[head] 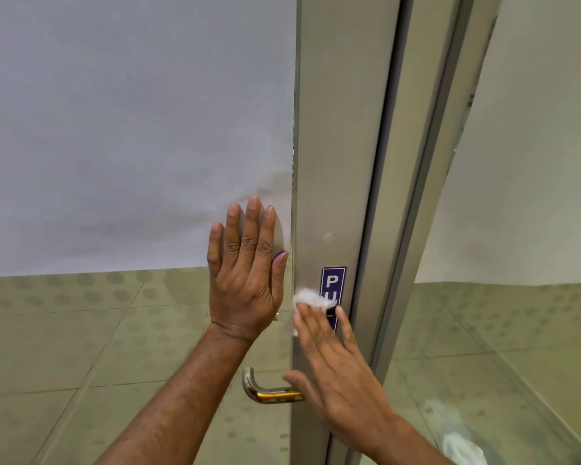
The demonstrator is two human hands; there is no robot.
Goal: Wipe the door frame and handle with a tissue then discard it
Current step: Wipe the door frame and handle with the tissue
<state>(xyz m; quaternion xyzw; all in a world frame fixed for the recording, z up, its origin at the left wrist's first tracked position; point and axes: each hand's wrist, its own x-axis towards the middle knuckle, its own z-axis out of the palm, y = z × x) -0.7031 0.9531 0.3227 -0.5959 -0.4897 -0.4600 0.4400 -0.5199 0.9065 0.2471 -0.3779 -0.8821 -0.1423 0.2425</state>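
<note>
My released right grip (pixel 339 367) presses the crumpled white tissue (pixel 311 298) against the grey metal door frame (pixel 332 146); unpinched, it could drop. Left grip (pixel 245 273) flat, released.

Left hand (pixel 245 280) flat and upright, right hand (pixel 336 364) outstretched, all fingers (pixel 254 226) straight.

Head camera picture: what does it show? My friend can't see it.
A right hand presses a white tissue against a metal door frame, over a blue sign. The left hand lies flat on the frosted glass beside it, and a handle sticks out lower down.
</note>
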